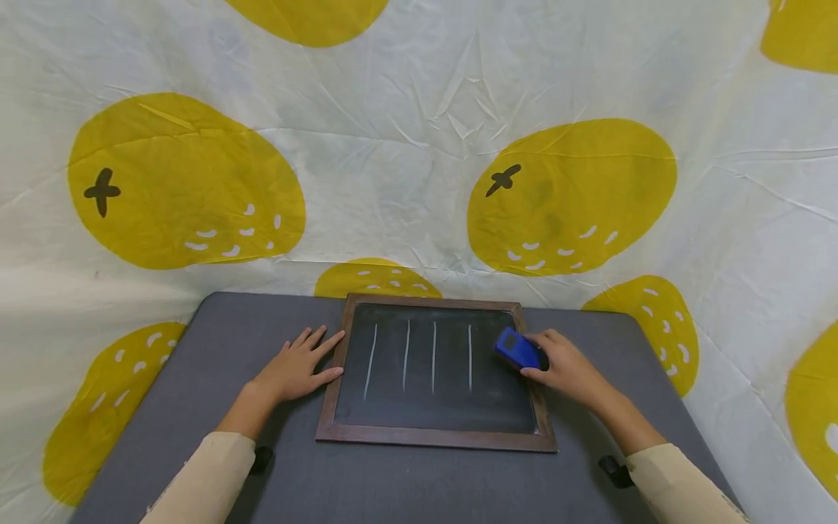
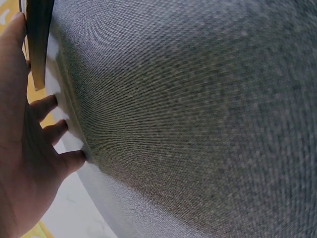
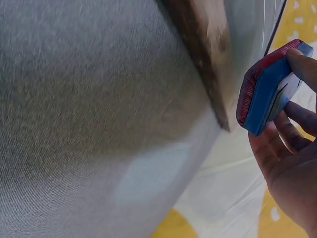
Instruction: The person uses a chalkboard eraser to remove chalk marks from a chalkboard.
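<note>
Eraser (image 1: 515, 348) in hand, we had the blue block above the right part of the chalkboard (image 1: 435, 411), to the right of 4 chalk lines (image 1: 433, 358); the board lay on the grey worktop (image 1: 419, 484). Thumb and fingers of our right hand (image 1: 566, 367) pinched the eraser by its sides. The right wrist view showed its red face turned toward the board, but we could not tell whether the 2 touched. Our left hand (image 1: 291, 372) had its fingers spread, forefinger and thumb at the left side of the wooden frame (image 1: 435, 437).

For a clean stroke, we judged it best to lay the whole red face flat and press evenly, since a tilted edge would likely smear chalk. Holding the eraser high on its sides seemed wise, so that no knuckle dragged. The left hand needed to bear firmly, because a sideways push could slide the board.
</note>
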The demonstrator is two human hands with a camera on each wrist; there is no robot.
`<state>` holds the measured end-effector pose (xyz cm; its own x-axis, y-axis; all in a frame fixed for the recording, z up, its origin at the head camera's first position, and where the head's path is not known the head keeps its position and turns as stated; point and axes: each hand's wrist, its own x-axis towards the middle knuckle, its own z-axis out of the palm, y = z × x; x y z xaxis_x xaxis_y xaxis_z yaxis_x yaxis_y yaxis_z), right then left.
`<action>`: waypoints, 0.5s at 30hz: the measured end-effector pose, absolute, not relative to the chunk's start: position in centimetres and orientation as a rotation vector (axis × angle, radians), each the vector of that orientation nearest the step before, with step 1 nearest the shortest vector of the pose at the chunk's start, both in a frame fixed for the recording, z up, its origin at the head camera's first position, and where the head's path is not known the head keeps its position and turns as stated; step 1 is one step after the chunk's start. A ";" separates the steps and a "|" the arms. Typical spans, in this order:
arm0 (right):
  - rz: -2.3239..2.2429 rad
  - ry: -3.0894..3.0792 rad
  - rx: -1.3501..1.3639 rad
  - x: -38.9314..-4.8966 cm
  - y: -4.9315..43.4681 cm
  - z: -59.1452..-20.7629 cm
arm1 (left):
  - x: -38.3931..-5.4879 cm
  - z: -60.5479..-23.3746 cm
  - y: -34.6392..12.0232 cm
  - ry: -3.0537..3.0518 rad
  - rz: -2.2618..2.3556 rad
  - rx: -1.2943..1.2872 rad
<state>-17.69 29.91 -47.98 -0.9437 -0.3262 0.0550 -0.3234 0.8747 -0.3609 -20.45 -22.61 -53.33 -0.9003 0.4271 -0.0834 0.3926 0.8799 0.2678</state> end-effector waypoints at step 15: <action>-0.496 2.943 -0.841 -15.9 26.5 -48.0 | -20.6 -53.5 -22.7 2.900 0.350 0.633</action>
<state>-15.88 26.52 -48.00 -0.8522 -0.5210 0.0476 -0.5078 0.8019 -0.3148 -20.59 -22.67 -53.46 -0.8990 0.4268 -0.0985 0.3910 0.8833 0.2585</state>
